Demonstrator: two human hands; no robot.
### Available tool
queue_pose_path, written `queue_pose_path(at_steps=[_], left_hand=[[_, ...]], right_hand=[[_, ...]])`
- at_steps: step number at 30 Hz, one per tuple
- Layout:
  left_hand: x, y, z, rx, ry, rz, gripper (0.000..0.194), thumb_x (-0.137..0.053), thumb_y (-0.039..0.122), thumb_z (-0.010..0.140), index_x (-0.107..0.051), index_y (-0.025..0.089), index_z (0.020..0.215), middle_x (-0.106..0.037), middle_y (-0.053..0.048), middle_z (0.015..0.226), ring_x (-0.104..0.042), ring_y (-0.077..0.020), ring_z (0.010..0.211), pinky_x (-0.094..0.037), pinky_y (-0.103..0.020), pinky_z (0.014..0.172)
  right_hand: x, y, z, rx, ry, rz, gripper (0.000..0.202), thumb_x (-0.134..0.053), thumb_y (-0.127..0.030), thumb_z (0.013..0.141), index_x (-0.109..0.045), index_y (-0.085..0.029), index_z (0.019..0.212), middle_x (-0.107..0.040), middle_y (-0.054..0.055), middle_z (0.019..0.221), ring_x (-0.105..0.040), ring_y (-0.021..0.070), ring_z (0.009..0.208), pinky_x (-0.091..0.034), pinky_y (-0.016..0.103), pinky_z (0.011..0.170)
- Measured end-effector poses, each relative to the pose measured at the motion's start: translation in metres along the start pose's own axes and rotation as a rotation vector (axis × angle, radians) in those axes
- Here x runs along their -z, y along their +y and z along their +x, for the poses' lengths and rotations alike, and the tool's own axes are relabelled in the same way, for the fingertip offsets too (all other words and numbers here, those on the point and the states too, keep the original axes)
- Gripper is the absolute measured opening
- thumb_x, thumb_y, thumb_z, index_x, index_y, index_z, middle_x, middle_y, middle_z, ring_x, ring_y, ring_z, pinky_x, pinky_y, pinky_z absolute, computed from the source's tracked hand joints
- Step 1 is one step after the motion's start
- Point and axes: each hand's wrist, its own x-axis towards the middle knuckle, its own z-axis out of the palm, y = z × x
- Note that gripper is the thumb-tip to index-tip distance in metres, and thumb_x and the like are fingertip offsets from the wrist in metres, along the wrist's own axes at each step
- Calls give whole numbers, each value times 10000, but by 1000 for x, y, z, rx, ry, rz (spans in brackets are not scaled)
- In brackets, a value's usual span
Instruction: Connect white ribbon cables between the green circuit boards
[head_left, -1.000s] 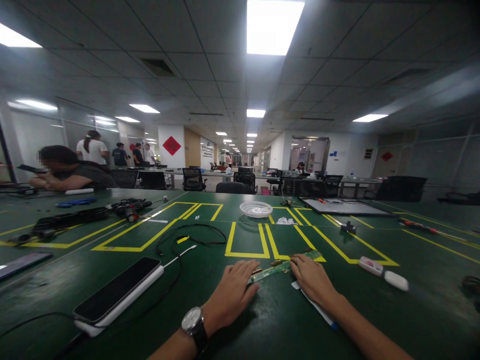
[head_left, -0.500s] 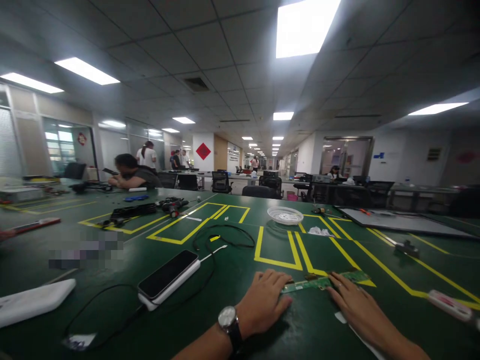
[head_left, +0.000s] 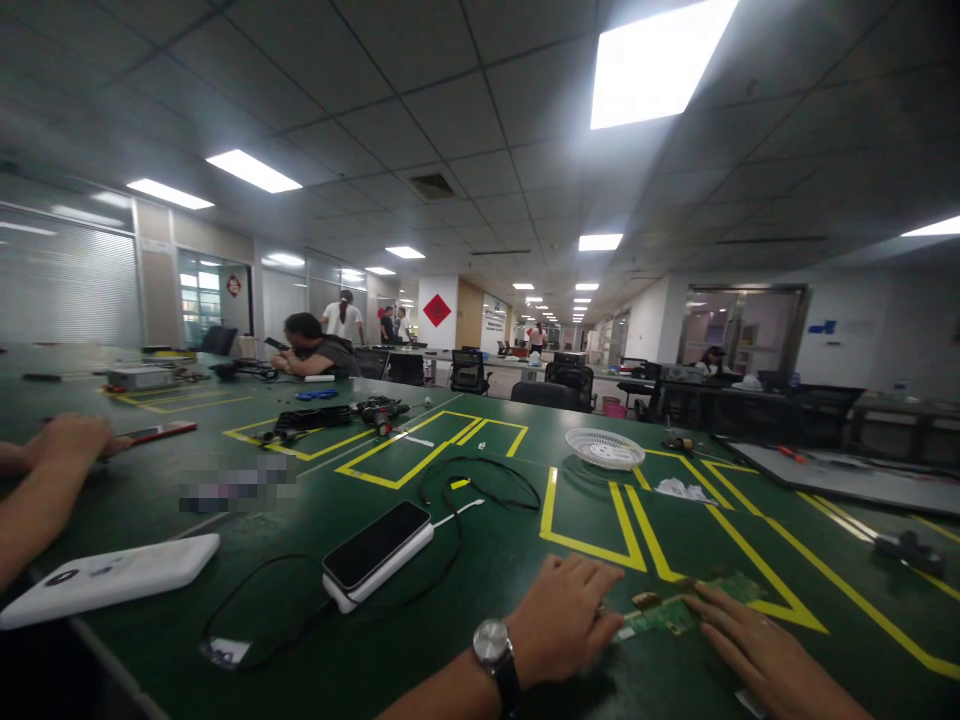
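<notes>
While both hands rest at a green circuit board (head_left: 667, 617) on the table (head_left: 337, 665), head view shows approx. this: L hand (head_left: 562, 620), w/ wristwatch (head_left: 492, 645), is at the board's left end, fingers bent & a bit apart; can't tell if it's pinching. R hand (head_left: 750, 635) lies over the board's near edge, fingers extended; thumb hidden, so grip unclear. Board's R end is blurred, next to yellow tape (head_left: 787, 612). Just beyond: crumpled white paper (head_left: 682, 490), then a white basket (head_left: 579, 449). To L of the L hand, a phone (head_left: 377, 545) sits on a white block (head_left: 391, 567), w/ black cable (head_left: 460, 535) looping around nearby. Farther L, a white rounded device (head_left: 120, 578) and another person's hand (head_left: 71, 440) near a red item (head_left: 163, 431). Dark tools (head_left: 379, 412) farther back; dark block (head_left: 907, 550) & gray panel (head_left: 840, 480) off R.
</notes>
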Motion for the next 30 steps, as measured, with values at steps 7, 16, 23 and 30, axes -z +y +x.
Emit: queue_pose_path(at_steps=[7, 16, 23, 30], left_hand=[[-5, 1, 0, -110, -66, -44, 545, -520, 398, 960, -321, 290, 1456, -486, -64, 1445, -447, -263, 1306, -353, -422, 1035], [-13, -5, -3, -193, -229, -104, 550, -475, 342, 974, -287, 317, 1491, -347, -60, 1557, -331, -258, 1420, -286, -470, 1105], [-13, -4, -4, -211, -244, -58, 447, -435, 349, 998, -401, 311, 1442, -364, -47, 1550, -323, -253, 1427, -293, -478, 1095], [-14, -2, -3, -207, -226, -33, 451, -447, 333, 992, -403, 294, 1439, -391, -51, 1533, -347, -254, 1412, -310, -476, 1085]], right_hand=[[11, -74, -13, 189, -186, 176, 503, -445, -556, 929, -543, -355, 1379, -402, -10, 1536, -346, 293, 1422, -217, 494, 1212], [63, -66, -26, -111, 20, -223, 411, -507, -412, 878, -656, -178, 1181, -653, 157, 1156, -602, 314, 1068, -469, 441, 909], [62, -53, -32, -134, -69, -89, 344, -503, -390, 872, -671, -176, 1084, -670, 123, 1083, -628, 272, 966, -471, 364, 803], [56, -90, -33, -111, -35, 24, 262, -566, -363, 835, -685, -184, 985, -675, 95, 994, -617, 243, 902, -447, 320, 750]])
